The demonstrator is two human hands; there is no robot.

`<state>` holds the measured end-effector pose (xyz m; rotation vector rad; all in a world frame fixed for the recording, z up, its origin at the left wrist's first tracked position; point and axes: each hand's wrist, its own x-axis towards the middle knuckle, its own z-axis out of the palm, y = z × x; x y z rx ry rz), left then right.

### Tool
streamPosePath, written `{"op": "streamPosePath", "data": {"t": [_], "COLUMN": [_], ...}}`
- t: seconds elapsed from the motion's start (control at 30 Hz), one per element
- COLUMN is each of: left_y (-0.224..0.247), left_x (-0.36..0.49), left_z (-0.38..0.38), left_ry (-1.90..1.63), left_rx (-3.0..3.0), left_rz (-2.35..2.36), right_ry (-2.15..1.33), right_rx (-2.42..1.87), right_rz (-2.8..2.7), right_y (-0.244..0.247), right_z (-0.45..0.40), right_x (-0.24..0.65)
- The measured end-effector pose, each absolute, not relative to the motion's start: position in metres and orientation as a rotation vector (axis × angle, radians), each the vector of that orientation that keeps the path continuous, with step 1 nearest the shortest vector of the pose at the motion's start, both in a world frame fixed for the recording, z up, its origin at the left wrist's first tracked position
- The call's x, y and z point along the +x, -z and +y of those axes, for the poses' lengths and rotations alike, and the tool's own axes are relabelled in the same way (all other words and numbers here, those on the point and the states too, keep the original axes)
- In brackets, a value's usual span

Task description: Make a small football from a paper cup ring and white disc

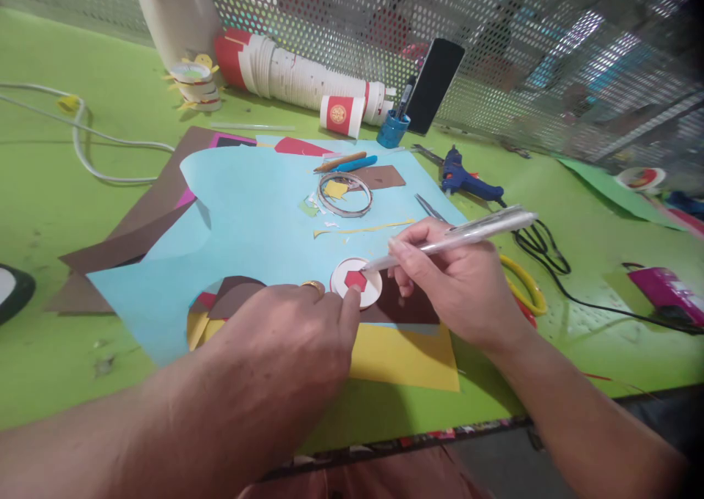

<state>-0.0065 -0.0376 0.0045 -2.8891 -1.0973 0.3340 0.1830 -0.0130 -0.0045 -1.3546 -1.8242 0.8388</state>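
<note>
Red paper (355, 279) near table's front edge (429, 424), under left hand (300, 330), grasp unclear; may skid if underpressed; pen (467, 233) clasped in right hand (454, 275).

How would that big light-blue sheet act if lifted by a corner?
The sheet would probably flop: its upper-left edge curls up. It looks thin, so likely light. The ring lying on it would probably slide.

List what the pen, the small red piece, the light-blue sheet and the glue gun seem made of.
Pen: likely plastic, clear or silvery, glossy, with bright streaks along the barrel.
Small red piece: matte paper or thin card, flat with straight cut edges.
Light-blue sheet: probably paper, matte, its left edge curling.
Glue gun: likely hard plastic, its blue body looking moulded.
</note>
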Motion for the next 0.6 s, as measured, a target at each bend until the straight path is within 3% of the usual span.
{"op": "streamPosePath", "data": {"t": [0.6], "left_y": [-0.0085], "left_x": [-0.0100], "left_z": [-0.0391], "left_ry": [-0.366], "left_rx": [-2.973], "left_rz": [-1.080], "right_ry": [-0.814], "right_rx": [-1.368], "right_rz": [-1.820], "right_y": [0.0034], "right_z": [-0.0144], "right_x": [0.1841]}}
